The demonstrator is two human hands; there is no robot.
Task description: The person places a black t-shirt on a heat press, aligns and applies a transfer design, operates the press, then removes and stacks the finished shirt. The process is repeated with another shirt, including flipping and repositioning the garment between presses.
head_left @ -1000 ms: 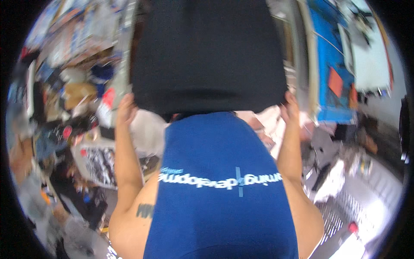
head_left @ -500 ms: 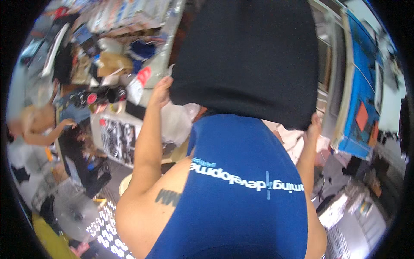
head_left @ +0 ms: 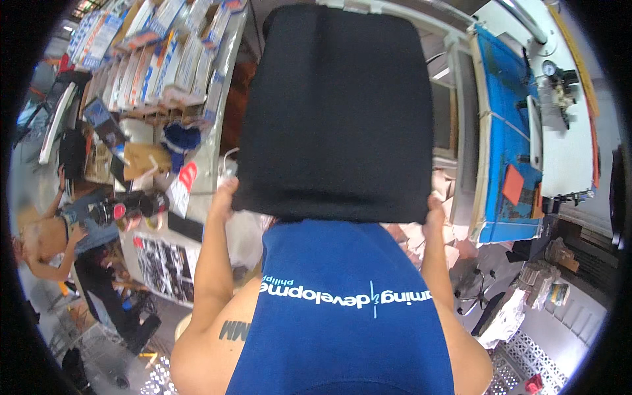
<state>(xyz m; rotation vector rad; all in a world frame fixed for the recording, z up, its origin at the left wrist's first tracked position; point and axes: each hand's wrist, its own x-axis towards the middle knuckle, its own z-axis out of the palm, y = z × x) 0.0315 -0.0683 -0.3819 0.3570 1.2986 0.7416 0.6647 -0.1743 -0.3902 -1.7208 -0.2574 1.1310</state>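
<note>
Black fabric [head_left: 336, 118] was spread out in front of me, in the upper middle of the view, its near edge meeting my blue top [head_left: 342, 322]. At far left another person [head_left: 46, 247] was in view beyond the clutter; rows of white boxes [head_left: 148, 72] stood farther up, and a crumpled dark blue cloth [head_left: 179, 139] lay below them. Closer to me was a black-and-white printed sheet [head_left: 164, 263].

My left hand [head_left: 225, 196] was closed on the fabric's near left corner, most fingertips hidden, with pale plastic [head_left: 245, 240] just below it. Had this hand pulled harder than the other, I judged, the fabric could have skewed. Between my hands the near edge ran almost straight, with a slight ridge above it; uneven tension might have turned that into a crease.

My right hand [head_left: 432, 210] was closed on the near right corner, its fingers partly hidden too; a slipping grip there could have let that side go slack. Near it lay pinkish pieces [head_left: 447, 237], which a swinging hem might have snagged. Farther right, a blue board [head_left: 497, 164] bore a red-orange patch [head_left: 513, 183].
</note>
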